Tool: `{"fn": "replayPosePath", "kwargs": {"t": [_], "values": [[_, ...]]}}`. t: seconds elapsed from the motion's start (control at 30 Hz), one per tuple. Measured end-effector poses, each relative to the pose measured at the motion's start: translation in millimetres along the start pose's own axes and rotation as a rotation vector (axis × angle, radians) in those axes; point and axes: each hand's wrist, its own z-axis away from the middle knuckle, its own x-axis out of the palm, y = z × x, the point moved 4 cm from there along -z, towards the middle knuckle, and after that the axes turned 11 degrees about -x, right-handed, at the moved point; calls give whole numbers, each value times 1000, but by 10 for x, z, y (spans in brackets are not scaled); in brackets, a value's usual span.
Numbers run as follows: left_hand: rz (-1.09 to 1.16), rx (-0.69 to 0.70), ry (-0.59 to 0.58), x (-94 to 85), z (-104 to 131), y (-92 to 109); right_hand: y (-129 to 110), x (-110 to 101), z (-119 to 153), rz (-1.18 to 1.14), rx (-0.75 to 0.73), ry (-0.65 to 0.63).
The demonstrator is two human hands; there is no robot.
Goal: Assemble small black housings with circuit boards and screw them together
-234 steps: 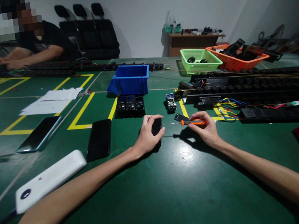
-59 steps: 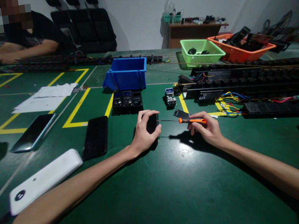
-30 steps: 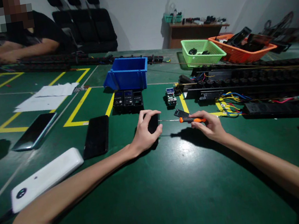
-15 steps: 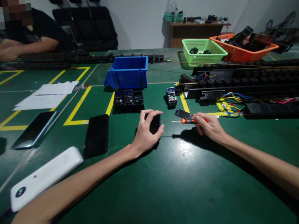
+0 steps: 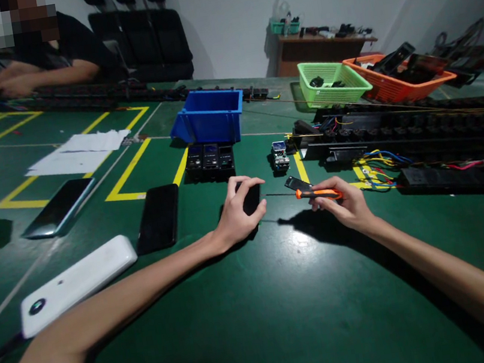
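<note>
My left hand (image 5: 241,213) is closed around a small black box-shaped housing (image 5: 252,199) on the green table. In my right hand (image 5: 345,201) is a screwdriver (image 5: 319,194) with an orange and black handle. Its thin shaft points left at the housing, and the tip appears just short of its right side. Behind the screwdriver lies a flat black cover piece (image 5: 297,183), partly hidden by the right fingers. A small circuit board module (image 5: 280,156) with a little screen stands farther back. Several black modules (image 5: 210,162) sit in a row beyond my left hand.
A blue bin (image 5: 209,116) stands behind the modules. To the right lie long black rails (image 5: 398,128) with loose wires (image 5: 378,164), and baskets in green (image 5: 333,92) and orange (image 5: 410,89). Phones (image 5: 158,218) and a white device (image 5: 78,285) lie left. Another person (image 5: 64,56) sits across.
My right hand's fingers have shifted on the screwdriver, and more of its orange handle shows. My left hand keeps hold of the black housing. The whole view has moved slightly.
</note>
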Motion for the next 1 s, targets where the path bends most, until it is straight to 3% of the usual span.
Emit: {"fn": "replayPosePath", "kwargs": {"t": [0.2,0.37,0.6,0.7,0.8,1.0], "values": [[-3,-5,4,-8,16,4,17,78,-9,-33,206,-50],[-3,2,3,-9,15,-3,32,77,-22,52,234,-104],[10,-16,-3,-1,-17,-8,-3,-30,-52,167,-95,-25],[12,-24,8,2,-17,-13,-30,-31,-38,222,-162,-32],[12,-19,8,4,-9,-10,-49,-29,-34,245,-93,-22],[6,-10,11,-5,-4,7,-29,49,-56,88,201,-72]]}}
